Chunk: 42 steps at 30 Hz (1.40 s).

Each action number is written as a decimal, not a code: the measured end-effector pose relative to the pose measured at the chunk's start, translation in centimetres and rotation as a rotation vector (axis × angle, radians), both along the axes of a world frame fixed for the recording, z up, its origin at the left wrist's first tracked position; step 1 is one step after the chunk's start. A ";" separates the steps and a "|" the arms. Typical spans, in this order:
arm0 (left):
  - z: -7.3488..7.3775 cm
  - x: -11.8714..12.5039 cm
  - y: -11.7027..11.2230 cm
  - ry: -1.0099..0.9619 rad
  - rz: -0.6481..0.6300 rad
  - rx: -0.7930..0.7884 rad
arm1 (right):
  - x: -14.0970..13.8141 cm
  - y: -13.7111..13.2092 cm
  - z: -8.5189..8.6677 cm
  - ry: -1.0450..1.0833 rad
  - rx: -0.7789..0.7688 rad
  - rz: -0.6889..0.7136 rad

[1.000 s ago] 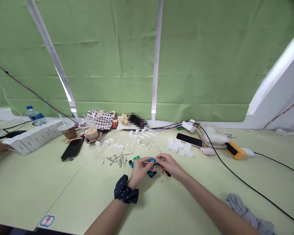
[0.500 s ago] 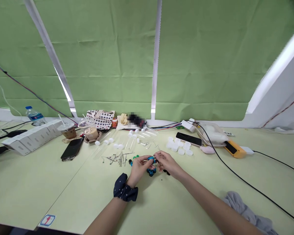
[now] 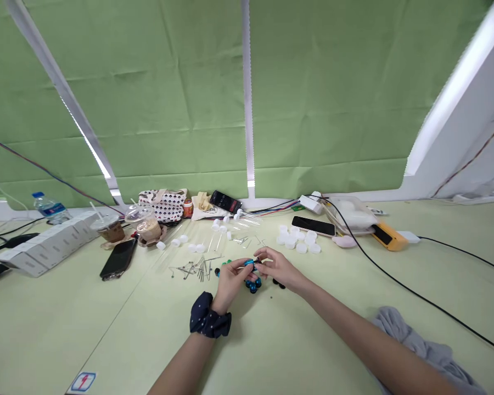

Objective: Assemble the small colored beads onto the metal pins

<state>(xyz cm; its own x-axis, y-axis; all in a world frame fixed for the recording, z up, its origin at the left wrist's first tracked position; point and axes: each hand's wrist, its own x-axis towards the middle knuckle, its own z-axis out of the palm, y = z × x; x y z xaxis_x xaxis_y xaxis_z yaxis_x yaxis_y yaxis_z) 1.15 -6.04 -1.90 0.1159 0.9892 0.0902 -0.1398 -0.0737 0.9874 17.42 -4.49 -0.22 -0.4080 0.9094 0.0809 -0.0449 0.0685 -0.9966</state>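
Your left hand (image 3: 229, 281) pinches a small, shiny blue rounded piece (image 3: 249, 263). Your right hand (image 3: 280, 270) curls, fingers nearly closed, at its right side, grip unclear.

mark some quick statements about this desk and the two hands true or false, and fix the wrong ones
1. The left hand holds a shiny blue piece. True.
2. A dark scrunchie is on the right wrist. False: the dark scrunchie is on the left wrist.
3. White caps lie close to a pink-edged phone. True.
4. The thin metal rods lie to the right of the right hand. False: the thin metal rods lie to the left of the left hand.
5. The water bottle has a blue cap. True.
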 end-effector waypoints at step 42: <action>0.0 -0.1 0.1 0.010 -0.011 -0.014 | -0.2 0.1 0.0 0.046 -0.093 0.030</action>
<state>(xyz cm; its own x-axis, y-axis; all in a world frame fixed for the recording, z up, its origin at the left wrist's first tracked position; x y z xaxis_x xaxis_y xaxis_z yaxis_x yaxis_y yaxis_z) 1.09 -5.97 -1.86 0.1274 0.9890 0.0753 -0.1311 -0.0585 0.9896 17.23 -4.43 -0.25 -0.4333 0.9011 0.0156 -0.0912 -0.0266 -0.9955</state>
